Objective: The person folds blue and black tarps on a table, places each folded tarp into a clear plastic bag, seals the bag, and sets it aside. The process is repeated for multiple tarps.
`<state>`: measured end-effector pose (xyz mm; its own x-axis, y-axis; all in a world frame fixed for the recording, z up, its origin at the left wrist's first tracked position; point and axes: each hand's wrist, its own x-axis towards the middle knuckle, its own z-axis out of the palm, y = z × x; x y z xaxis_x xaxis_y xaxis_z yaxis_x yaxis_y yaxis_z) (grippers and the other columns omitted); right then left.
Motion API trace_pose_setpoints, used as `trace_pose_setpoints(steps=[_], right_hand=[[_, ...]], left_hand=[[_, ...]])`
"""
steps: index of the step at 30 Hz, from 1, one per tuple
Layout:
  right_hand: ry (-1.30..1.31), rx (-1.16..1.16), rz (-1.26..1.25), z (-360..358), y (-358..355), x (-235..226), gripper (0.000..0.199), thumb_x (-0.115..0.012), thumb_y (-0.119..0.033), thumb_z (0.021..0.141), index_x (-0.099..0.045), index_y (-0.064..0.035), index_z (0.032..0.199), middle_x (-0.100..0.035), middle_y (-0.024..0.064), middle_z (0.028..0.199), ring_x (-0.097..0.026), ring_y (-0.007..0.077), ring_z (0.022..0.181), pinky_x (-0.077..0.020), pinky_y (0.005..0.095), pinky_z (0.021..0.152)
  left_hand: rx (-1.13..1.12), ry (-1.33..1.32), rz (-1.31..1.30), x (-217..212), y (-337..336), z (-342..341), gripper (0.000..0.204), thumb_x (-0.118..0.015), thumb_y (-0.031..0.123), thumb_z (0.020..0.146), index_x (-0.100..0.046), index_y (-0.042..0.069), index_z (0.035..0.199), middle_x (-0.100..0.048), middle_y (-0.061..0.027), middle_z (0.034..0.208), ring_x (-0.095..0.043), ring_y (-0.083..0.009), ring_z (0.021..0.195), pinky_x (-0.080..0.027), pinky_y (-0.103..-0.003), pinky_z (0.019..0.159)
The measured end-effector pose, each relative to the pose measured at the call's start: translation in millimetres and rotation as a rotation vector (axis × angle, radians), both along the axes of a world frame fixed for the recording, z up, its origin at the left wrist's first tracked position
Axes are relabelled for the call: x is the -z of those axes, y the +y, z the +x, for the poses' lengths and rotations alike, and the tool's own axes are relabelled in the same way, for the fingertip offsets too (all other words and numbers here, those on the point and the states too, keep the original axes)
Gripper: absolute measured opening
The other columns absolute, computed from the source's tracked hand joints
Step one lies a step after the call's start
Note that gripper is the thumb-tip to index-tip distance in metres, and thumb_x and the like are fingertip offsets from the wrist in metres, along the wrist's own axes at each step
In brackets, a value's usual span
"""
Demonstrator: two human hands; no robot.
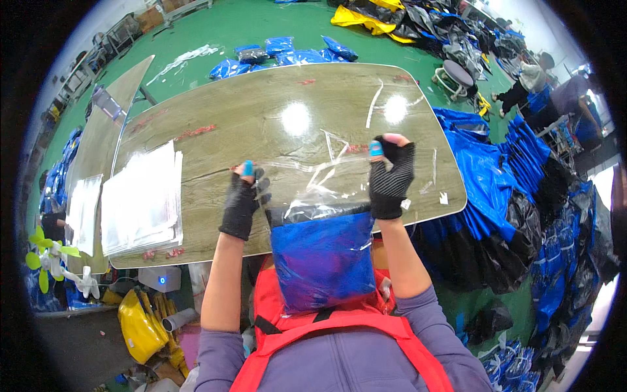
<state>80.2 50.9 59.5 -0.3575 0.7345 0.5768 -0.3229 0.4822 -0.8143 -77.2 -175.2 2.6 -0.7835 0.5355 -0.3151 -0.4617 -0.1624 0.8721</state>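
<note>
A clear plastic bag (324, 201) with a folded blue and black sheet (323, 261) inside lies across the table's near edge, its lower part hanging toward my lap. The bag's see-through top spreads on the tabletop between my hands. At its left side my left hand (243, 199), in a black fingerless glove with blue tape on the thumb, pinches the plastic. My right hand (392, 176), gloved and taped the same way, is closed on the opposite side of the plastic. The fingertips are slightly blurred.
A stack of flat clear plastic bags (144, 202) lies on the wood-look table (261, 111), left of my hands. Loose strips of clear tape (375, 104) stick to the surface. Packed blue bundles (281, 55) sit beyond the far edge. Blue and black sheeting (483, 189) is heaped at right.
</note>
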Motion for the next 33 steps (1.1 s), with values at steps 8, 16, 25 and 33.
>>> trace_pose_setpoints(steps=[8,16,25,33], right_hand=[[-0.722,-0.549,0.778,-79,-52,-20,0.02,-0.06,-0.018,0.08,-0.066,-0.0087,0.097,-0.063,0.0143,0.095,-0.064,0.0329,0.084,-0.0518,0.0445,0.068],[-0.805,-0.679,1.089,-106,-11,-41,0.027,-0.065,-0.03,0.075,-0.063,-0.0087,0.092,-0.065,0.0165,0.076,-0.066,0.035,0.072,-0.0519,0.0459,0.063],[-0.612,-0.614,1.024,-73,-9,-35,0.016,-0.063,-0.019,0.077,-0.064,-0.0084,0.089,-0.063,0.0143,0.089,-0.066,0.0317,0.076,-0.0537,0.0434,0.066],[-0.975,-0.189,1.039,-74,54,-89,0.019,-0.057,-0.025,0.083,-0.064,-0.0103,0.092,-0.063,0.0147,0.086,-0.065,0.0295,0.079,-0.0522,0.0421,0.068]], left_hand=[[0.142,0.109,0.09,-26,0,8,0.033,-0.053,0.023,0.097,-0.062,-0.003,0.116,-0.068,-0.0133,0.101,-0.066,-0.0179,0.087,-0.055,-0.032,0.08],[0.197,0.664,-0.133,-38,-6,15,0.027,-0.052,0.008,0.095,-0.061,-0.003,0.118,-0.069,-0.0137,0.101,-0.067,-0.0185,0.092,-0.053,-0.029,0.083],[0.227,0.328,0.03,-45,4,22,0.03,-0.054,0.014,0.095,-0.06,-0.004,0.118,-0.068,-0.0144,0.103,-0.066,-0.0197,0.095,-0.052,-0.032,0.086],[0.117,0.437,-0.067,-39,-5,28,0.024,-0.051,0.014,0.096,-0.063,-0.001,0.11,-0.069,-0.0116,0.097,-0.067,-0.0177,0.088,-0.054,-0.031,0.079]])
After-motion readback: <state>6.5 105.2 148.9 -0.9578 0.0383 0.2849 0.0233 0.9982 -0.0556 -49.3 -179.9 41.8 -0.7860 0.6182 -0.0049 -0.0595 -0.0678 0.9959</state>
